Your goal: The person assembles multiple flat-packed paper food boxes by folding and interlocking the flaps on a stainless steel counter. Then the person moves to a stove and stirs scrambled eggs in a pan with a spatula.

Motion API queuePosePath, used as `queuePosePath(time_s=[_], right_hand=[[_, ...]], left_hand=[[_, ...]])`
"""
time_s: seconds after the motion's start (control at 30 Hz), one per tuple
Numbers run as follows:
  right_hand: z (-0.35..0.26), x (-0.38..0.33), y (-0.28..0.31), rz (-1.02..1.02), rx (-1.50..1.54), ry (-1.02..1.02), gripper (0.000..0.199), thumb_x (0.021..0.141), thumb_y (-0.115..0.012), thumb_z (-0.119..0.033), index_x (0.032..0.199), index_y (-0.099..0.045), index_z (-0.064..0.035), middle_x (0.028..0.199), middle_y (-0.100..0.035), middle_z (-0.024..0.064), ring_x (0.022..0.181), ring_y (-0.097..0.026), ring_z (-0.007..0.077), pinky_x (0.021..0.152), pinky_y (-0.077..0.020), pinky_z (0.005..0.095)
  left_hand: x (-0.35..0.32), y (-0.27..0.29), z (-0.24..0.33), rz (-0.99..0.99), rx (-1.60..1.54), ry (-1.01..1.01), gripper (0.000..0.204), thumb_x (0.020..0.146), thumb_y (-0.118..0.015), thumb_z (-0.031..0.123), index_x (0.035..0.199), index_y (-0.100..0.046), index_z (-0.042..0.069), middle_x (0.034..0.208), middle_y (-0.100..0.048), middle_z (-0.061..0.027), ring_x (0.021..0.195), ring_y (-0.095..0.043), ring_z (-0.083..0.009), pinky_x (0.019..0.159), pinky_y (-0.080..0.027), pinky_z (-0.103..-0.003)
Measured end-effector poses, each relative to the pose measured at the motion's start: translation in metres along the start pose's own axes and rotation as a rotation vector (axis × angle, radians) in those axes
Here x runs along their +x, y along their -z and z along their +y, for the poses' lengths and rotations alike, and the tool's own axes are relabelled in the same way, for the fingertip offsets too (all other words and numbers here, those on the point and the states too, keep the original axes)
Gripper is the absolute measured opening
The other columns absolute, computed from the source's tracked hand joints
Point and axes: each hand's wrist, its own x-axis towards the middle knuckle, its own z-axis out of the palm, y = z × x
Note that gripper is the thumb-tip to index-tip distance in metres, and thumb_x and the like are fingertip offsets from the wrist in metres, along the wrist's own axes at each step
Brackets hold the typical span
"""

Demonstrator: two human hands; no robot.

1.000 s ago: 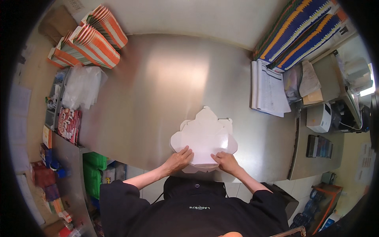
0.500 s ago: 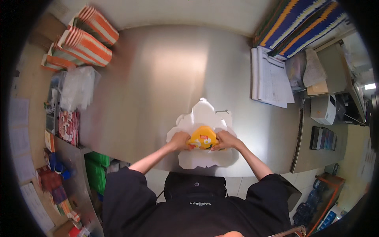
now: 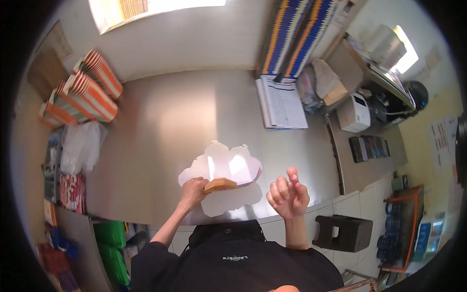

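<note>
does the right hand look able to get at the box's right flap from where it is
Probably yes: the right hand is raised, holds nothing visible, and nothing shows between it and the right flap; the left hand is at the opposite side.

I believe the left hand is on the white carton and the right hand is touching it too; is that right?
Not quite: the right hand is raised, apart from the white carton, as the head view shows. The left hand is indeed on it.
</note>
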Motion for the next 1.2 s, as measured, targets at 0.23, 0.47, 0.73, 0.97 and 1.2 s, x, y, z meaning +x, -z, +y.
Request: queuePosePath(time_s=[0.23,0.47,0.73,0.97,1.2], right_hand=[[0.004,-0.034,-0.017,0.016,-0.04,0.069,0.018,0.094,-0.052,-0.014,0.107,-0.041,-0.0181,0.072,-0.04,0.0025,0.067,-0.046,0.0167,0.063,-0.0435,0.0317],[-0.012,-0.124,0.065,1.191,-1.475,-0.502,0.026,0.081,-0.072,-0.013,0.103,-0.068,0.0023,0.08,-0.07,0.0162,0.078,-0.07,0.0242,0.067,-0.0562,0.032],[0.067,-0.025,0.02,0.545,-0.35,-0.073,0.066,0.087,-0.067,-0.026,0.141,-0.033,-0.0084,0.13,-0.051,0.0137,0.121,-0.05,0.0243,0.103,-0.0388,0.0431],[0.053,-0.011,0.027,0.292,-0.896,0.395,0.022,0.085,-0.066,-0.009,0.105,-0.061,0.0005,0.1,-0.066,0.0128,0.092,-0.067,0.0275,0.083,-0.0535,0.04],[0.112,-0.045,0.119,-0.356,-1.833,0.111,0.019,0.069,-0.069,-0.006,0.087,-0.067,-0.01,0.103,-0.067,0.0058,0.108,-0.061,0.0274,0.087,-0.0474,0.0387]], left_hand=[[-0.008,-0.006,0.017,0.141,0.031,-0.136,0.003,0.073,-0.065,0.009,0.075,-0.066,0.011,0.073,-0.062,-0.0061,0.07,-0.063,-0.0257,0.06,-0.051,-0.038],[0.006,0.1,0.047,0.487,-0.385,0.083,0.015,0.078,-0.071,0.011,0.089,-0.066,0.001,0.085,-0.066,-0.0101,0.075,-0.064,-0.0242,0.068,-0.052,-0.034],[-0.041,0.109,0.074,0.425,-1.755,0.216,0.038,0.089,-0.067,0.015,0.122,-0.053,0.001,0.114,-0.062,-0.0071,0.102,-0.06,-0.0151,0.088,-0.049,-0.031],[-0.067,0.04,0.077,0.509,-1.101,0.465,0.103,0.073,-0.08,0.014,0.146,-0.009,-0.002,0.151,-0.015,-0.0223,0.134,-0.03,-0.0354,0.104,-0.036,-0.044],[-0.087,-0.064,0.049,0.435,0.002,-0.216,0.033,0.074,-0.068,0.014,0.106,-0.065,0.015,0.124,-0.058,-0.0028,0.124,-0.049,-0.0207,0.106,-0.035,-0.041]])
